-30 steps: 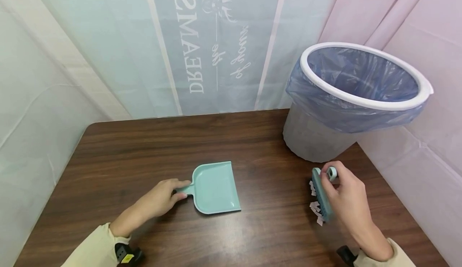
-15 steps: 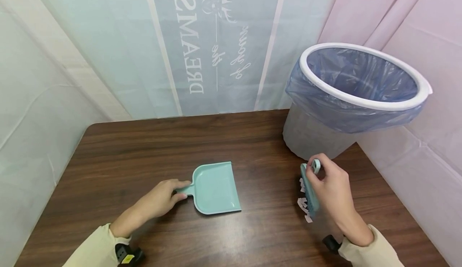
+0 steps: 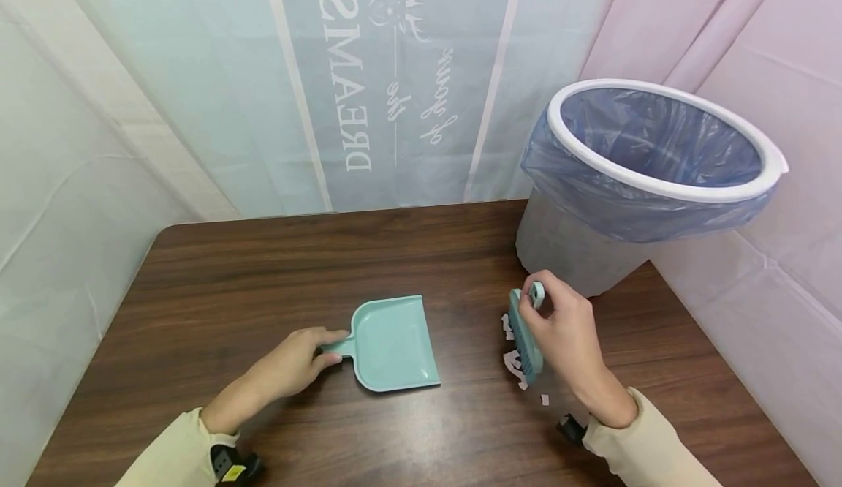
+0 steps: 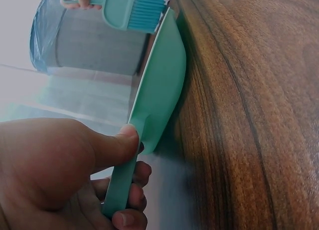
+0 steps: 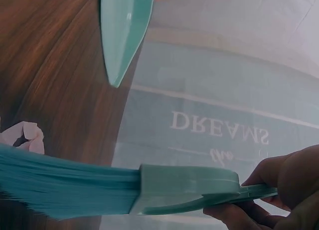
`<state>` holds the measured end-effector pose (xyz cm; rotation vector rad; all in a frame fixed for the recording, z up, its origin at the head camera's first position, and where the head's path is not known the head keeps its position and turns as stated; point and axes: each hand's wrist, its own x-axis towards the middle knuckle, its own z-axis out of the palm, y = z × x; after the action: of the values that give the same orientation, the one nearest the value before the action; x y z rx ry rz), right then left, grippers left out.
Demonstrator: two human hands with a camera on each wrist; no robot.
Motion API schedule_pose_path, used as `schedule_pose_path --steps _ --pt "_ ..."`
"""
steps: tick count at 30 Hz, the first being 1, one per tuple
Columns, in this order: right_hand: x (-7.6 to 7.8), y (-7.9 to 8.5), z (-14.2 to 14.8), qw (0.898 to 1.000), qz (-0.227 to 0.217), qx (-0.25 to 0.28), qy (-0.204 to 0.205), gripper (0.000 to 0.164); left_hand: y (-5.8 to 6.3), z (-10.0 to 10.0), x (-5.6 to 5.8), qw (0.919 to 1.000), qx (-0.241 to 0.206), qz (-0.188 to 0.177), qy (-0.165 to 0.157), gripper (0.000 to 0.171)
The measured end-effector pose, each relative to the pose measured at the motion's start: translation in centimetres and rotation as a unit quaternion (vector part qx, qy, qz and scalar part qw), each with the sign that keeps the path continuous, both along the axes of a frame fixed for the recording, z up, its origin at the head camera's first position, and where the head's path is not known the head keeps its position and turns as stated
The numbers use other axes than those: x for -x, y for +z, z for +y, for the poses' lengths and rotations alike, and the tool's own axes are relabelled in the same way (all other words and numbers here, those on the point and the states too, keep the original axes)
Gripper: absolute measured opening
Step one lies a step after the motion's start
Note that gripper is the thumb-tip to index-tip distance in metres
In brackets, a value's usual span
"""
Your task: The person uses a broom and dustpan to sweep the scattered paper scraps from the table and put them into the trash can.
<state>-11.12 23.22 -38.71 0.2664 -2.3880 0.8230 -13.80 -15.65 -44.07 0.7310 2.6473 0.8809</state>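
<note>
A mint-green dustpan (image 3: pixel 395 344) lies on the wooden table, its wide mouth facing right. My left hand (image 3: pixel 296 359) grips its short handle, thumb on top and fingers wrapped underneath in the left wrist view. To the right, my right hand (image 3: pixel 566 326) pinches the handle of a matching hand brush (image 3: pixel 526 337), bristles down on the tabletop. Against the brush's left side lie several torn scraps of pale paper (image 3: pixel 513 363). One small scrap (image 3: pixel 544 400) lies behind the brush, near the right wrist. In the right wrist view, teal bristles (image 5: pixel 70 182) hide part of the paper.
At the back right stands a grey bin (image 3: pixel 566 246) with a white rim and a blue plastic liner (image 3: pixel 658 136). A printed cloth (image 3: pixel 395 92) hangs behind the dark wooden table (image 3: pixel 263 267). Pale sheeting (image 3: pixel 776 253) borders the right side.
My right hand has moved the brush left toward the dustpan, pushing the paper scraps along. One scrap now shows behind the brush. The left hand and dustpan have stayed in place.
</note>
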Motion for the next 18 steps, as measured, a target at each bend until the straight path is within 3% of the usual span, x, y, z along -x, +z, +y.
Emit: schedule_pose_path --steps 11,18 --pt "0.0 1.2 0.0 0.999 -0.004 0.042 0.033 0.021 0.1 0.0 0.0 1.0 0.004 -0.008 -0.003 0.041" --pt "0.3 2.9 2.3 0.99 -0.044 0.067 0.116 0.019 0.1 0.0 0.0 0.9999 0.011 -0.009 0.005 0.04"
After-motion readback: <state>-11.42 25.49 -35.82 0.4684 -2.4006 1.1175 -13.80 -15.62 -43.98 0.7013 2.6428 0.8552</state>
